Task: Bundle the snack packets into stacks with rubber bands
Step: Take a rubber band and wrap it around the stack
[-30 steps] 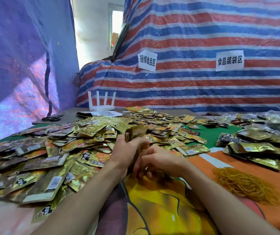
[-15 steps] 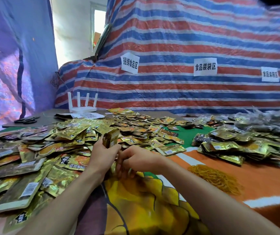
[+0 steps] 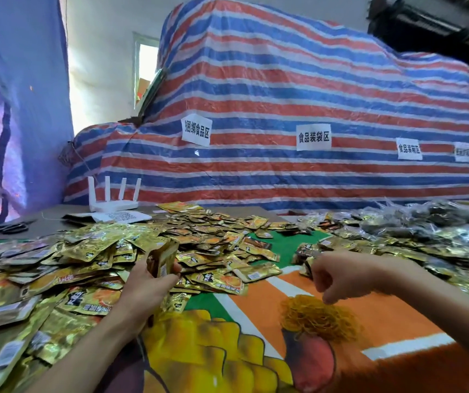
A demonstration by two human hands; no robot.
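Hundreds of loose packets [image 3: 85,251] lay heaped over the left half of the table [image 3: 383,316] and on toward its far edge, so I judged most of the work was left to do. The left hand [image 3: 145,285] stood near the middle of the table at the heap's edge. Its fingers and thumb were wrapped round a small stack [image 3: 161,258] held upright on end, and no band showed on it. The right hand [image 3: 341,279] hung over the tangle of yellow bands [image 3: 315,319] that lay toward the near right of the table. Its fingers were bunched and pointing down, with the tips at the top of the tangle, but whether they had caught a band could not be told. I judged the step in hand to be fetching a band for this stack — the wrapping itself was not yet begun. Along the right edge lay more piles [image 3: 397,245] of packets, some seemingly squared into stacks and some further back in clear bags. They may have been finished bundles, but they were too blurred to show any bands. At the far left corner stood a white router [image 3: 114,199], with scissors [image 3: 9,227] beside it, and a striped tarp [image 3: 284,95] rose behind the table.
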